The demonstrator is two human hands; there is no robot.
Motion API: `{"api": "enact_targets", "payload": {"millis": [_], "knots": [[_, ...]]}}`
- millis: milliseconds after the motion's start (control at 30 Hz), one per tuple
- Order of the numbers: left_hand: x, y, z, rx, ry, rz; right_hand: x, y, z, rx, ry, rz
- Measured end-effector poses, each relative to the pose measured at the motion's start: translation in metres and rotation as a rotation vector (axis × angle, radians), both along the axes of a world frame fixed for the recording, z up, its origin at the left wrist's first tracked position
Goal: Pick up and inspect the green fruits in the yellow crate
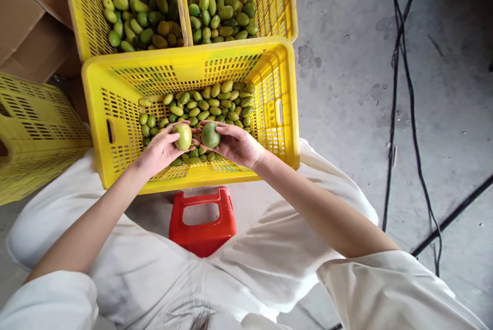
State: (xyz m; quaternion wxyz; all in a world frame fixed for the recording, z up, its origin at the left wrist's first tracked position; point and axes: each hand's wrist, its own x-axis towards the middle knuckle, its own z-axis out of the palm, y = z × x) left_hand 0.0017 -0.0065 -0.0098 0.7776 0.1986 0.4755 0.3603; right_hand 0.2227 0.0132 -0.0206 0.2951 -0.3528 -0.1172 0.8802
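My left hand (164, 147) has its fingers around a smooth yellow-green fruit (183, 136). Close beside it, a darker green fruit (210, 134) rests in the curled fingers of my right hand (241, 144). The fingertips of both hands nearly meet between the two fruits. Both hands are over the near part of a yellow plastic crate (192, 184) in front of my knees. Many oval green fruits (215, 104) lie across its bottom, mostly toward the middle and right. My hands hide some of them. Their exact kind I cannot make out.
Behind, a divided yellow crate (185, 6) holds more green and yellowish fruits. Another yellow crate (38, 129) stands at left, with cardboard boxes (23, 21) beyond it. A red plastic stool (202, 235) is between my legs. Black cables (410, 83) run over the concrete floor at right.
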Motion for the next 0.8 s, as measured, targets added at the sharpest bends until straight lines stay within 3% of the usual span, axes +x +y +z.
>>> {"api": "enact_targets", "payload": {"millis": [367,567,800], "knots": [[-0.005,-0.005,-0.012,0.09,0.166,0.086,-0.007,-0.013,-0.009,0.199,-0.159,-0.196],[-0.002,-0.003,-0.011,0.054,0.203,0.074,-0.01,-0.013,-0.004,0.148,-0.223,-0.146],[0.001,-0.003,-0.002,0.053,0.106,0.046,-0.005,-0.009,-0.002,0.076,-0.195,-0.147]]}}
